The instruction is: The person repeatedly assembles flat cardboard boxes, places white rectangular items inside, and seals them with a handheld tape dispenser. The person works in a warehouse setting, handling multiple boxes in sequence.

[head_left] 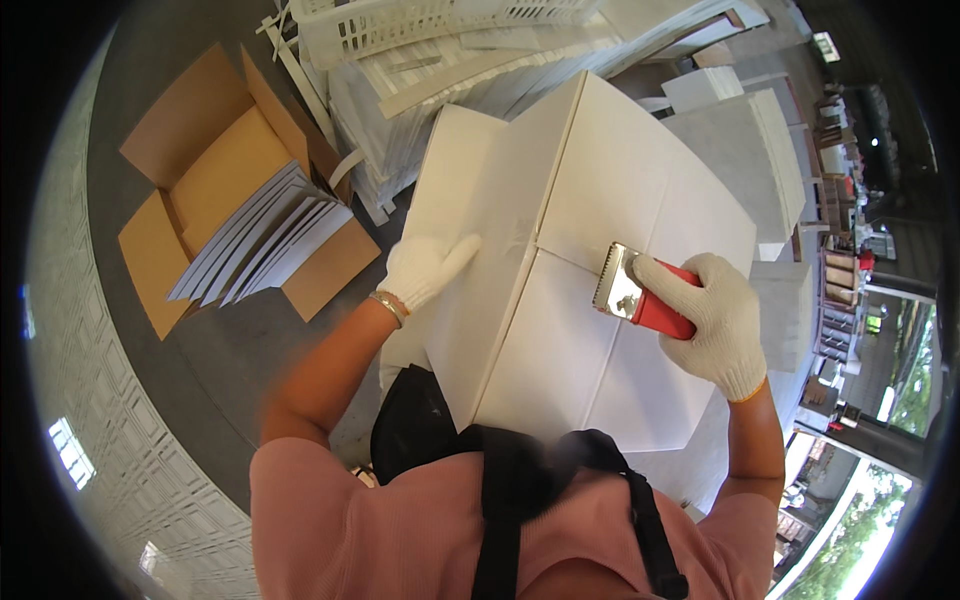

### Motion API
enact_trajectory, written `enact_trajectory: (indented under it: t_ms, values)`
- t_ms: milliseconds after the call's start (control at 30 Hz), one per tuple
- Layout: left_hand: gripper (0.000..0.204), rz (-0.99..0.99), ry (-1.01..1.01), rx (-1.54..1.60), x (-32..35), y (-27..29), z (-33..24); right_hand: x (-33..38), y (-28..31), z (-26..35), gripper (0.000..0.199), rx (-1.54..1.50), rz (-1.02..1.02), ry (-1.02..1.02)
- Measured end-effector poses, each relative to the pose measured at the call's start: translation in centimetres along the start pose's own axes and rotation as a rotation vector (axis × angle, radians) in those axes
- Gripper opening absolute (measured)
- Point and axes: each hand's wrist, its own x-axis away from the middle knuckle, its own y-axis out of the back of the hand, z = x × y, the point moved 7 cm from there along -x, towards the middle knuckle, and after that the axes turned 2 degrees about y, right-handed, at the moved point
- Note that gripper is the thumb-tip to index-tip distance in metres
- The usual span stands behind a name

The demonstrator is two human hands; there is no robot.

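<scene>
A white box [590, 290] fills the centre of the frame, its closed top flaps meeting in a seam that runs from upper centre down toward the lower middle. The person's left hand [425, 268], in a white knit glove, lies flat on the box's left flap, fingers stretched toward the seam; its grip is spread and holds nothing, only pressing on the cardboard. A metal bracelet [388, 306] sits at that wrist. The right hand [712, 318], also gloved, is at the right of centre, its grip wrapped tight round the red handle of a tape cutter [640, 292]. The cutter's toothed metal blade points to the left and touches the box top just beside the seam.

In the upper left of the frame an open brown carton [200, 170] lies on the grey floor [130, 120], with a fan of flat white sheets [262, 246] leaning out of it. At the top centre a white slotted crate [420, 25] rests over stacks of flat white cardboard [440, 85]. More white boxes [745, 150] are stacked at the upper right. The person's pink shirt [380, 520] and black straps [505, 520] fill the lower edge
</scene>
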Motion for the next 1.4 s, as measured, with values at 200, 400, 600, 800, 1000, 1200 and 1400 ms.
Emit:
enact_trajectory:
  t_ms: [200,400,600,800,1000,1200,1400]
  values:
    - [0.042,-0.616,-0.124,0.434,-0.9,7.5,-7.8,0.7,-0.3,-0.2,0.074,-0.050,-0.002,0.005]
    - [0.052,-0.343,-0.160,-0.199,-3.4,-0.9,-4.2,0.7,0.3,-0.5,0.068,-0.101,-0.034,0.057]
    - [0.046,-0.377,-0.263,-0.133,-11.9,6.9,-5.9,1.1,-0.8,-1.0,0.062,-0.279,-0.137,0.150]
    - [0.060,0.477,-0.561,-0.025,-23.3,-0.5,-31.0,0.7,-1.8,-1.6,0.054,-0.408,-0.040,0.107]
    - [0.081,0.990,-0.086,-0.007,-26.0,-16.2,-30.5,1.3,-2.7,-1.0,0.032,-0.484,-0.135,0.228]
    - [0.064,1.128,0.191,0.157,-24.9,-17.0,-31.7,1.4,-3.9,-1.9,0.025,-0.571,-0.025,0.250]
    - [0.069,1.153,0.191,0.295,-24.3,-16.5,-30.7,5.9,-4.2,-5.9,0.028,-0.676,-0.268,0.167]
